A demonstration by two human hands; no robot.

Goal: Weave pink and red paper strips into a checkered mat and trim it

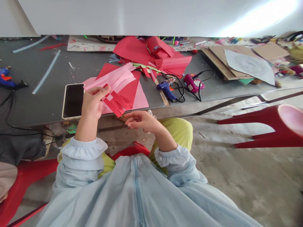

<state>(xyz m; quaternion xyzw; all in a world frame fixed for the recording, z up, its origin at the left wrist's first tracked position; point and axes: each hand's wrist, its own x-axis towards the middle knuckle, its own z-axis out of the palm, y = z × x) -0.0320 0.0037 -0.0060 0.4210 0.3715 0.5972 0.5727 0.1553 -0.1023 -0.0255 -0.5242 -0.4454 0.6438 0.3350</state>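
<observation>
My left hand [91, 102] pinches a small weave of red and pink paper strips [115, 103] between thumb and fingers, held up over the table's front edge. The loose red ends fan out toward the lower right. Close to those ends is my right hand [142, 121], its fingers loosely bent and apart, with nothing visible in them. Beneath the weave lie pink paper strips [120, 76] on red and pink sheets [140, 99]. A phone [74, 101] with a dark screen rests just left of my left hand.
A blue glue gun [167, 90] and a pink device [194, 83] with a black cable lie to the right. Red paper [134, 50] is heaped behind. Cardboard [217, 63] sits farther right; another glue gun [8, 78] is far left. A red stool [284, 123] stands on the floor.
</observation>
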